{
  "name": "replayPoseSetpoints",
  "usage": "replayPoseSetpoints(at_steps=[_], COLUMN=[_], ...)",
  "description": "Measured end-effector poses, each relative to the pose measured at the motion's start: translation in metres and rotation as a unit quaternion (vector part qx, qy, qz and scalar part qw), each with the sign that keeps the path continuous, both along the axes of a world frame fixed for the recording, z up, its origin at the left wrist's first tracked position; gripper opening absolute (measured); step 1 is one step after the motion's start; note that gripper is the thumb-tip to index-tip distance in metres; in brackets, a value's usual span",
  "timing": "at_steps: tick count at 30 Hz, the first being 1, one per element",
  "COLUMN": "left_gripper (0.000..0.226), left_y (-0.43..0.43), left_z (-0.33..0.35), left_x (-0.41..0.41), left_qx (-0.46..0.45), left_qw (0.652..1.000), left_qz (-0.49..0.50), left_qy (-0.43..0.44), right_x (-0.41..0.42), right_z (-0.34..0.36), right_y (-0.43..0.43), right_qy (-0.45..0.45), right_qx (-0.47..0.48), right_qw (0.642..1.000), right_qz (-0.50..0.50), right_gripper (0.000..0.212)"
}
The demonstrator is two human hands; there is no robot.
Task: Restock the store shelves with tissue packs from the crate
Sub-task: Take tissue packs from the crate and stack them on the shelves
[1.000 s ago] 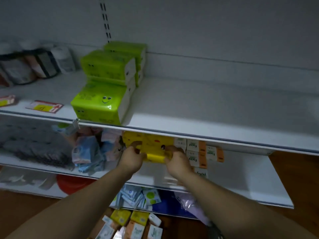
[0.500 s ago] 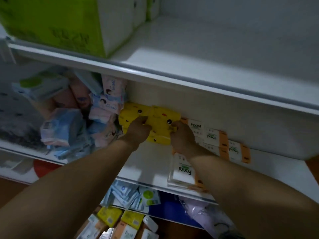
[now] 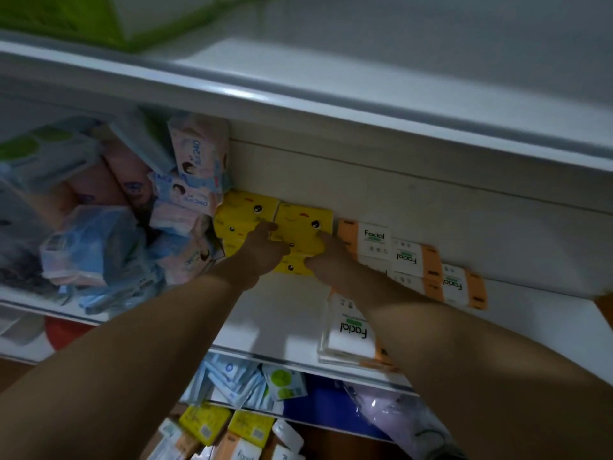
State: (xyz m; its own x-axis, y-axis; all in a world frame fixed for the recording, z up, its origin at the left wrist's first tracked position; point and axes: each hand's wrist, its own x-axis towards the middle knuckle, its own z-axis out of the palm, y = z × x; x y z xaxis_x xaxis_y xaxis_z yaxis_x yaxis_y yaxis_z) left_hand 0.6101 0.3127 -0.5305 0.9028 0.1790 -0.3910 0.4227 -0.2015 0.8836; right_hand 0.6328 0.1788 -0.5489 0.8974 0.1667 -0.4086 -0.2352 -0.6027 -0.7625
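Stacked yellow plastic-wrapped tissue packs (image 3: 300,224) partly hidden behind both hands. Left hand (image 3: 265,252): forefinger extended onto them, grasp indeterminate. Right hand (image 3: 328,260) pinches stack's right edge.

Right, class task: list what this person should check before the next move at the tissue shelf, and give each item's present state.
1. Yellow packs pushed against the back wall: ok.
2. Right hand grips the yellow packs: ok.
3. Left hand touches them; whether it grips: cannot tell.
4. Yellow packs sit between pink-and-blue packs and orange Facial packs: ok.
5. Loose Facial pack lies flat at the shelf front, outside its row: not ok.
6. More packs below to shelve: ok.
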Motion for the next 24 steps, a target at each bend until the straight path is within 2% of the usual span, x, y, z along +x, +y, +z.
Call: replayPoseSetpoints(at_steps=[2,6,10,12,15,18,22,24], left_gripper=[0.06,0.067,0.071,0.072,0.074,0.075,0.066,0.069], left_y=[0.002,0.007,0.003,-0.003,-0.016,-0.041,-0.086,-0.11], left_z=[0.011,0.046,0.087,0.113,0.151,0.189,0.234,0.249], left_x=[-0.015,-0.056,-0.109,-0.14,-0.185,-0.232,-0.292,-0.313], left_qx=[0.025,0.172,0.229,0.244,0.242,0.236,0.217,0.222], left_qw=[0.999,0.97,0.939,0.922,0.903,0.887,0.857,0.841], left_qz=[-0.036,-0.166,-0.254,-0.299,-0.351,-0.397,-0.467,-0.493], left_qy=[0.014,0.038,0.036,0.034,0.041,0.027,-0.012,-0.026], right_x=[-0.02,-0.073,-0.138,-0.179,-0.244,-0.309,-0.389,-0.425], right_z=[0.021,0.079,0.122,0.145,0.182,0.221,0.267,0.282], right_y=[-0.01,-0.038,-0.061,-0.072,-0.093,-0.116,-0.155,-0.18], right_qy=[-0.009,0.014,0.042,0.038,0.03,0.042,0.039,0.045], right_qx=[0.007,-0.021,-0.107,-0.114,-0.115,-0.159,-0.191,-0.214], right_qw=[1.0,0.999,0.993,0.993,0.993,0.985,0.979,0.971], right_qz=[-0.006,0.027,0.013,0.008,-0.006,-0.052,-0.064,-0.093], right_gripper=[0.063,0.046,0.054,0.056,0.045,0.048,0.037,0.04])
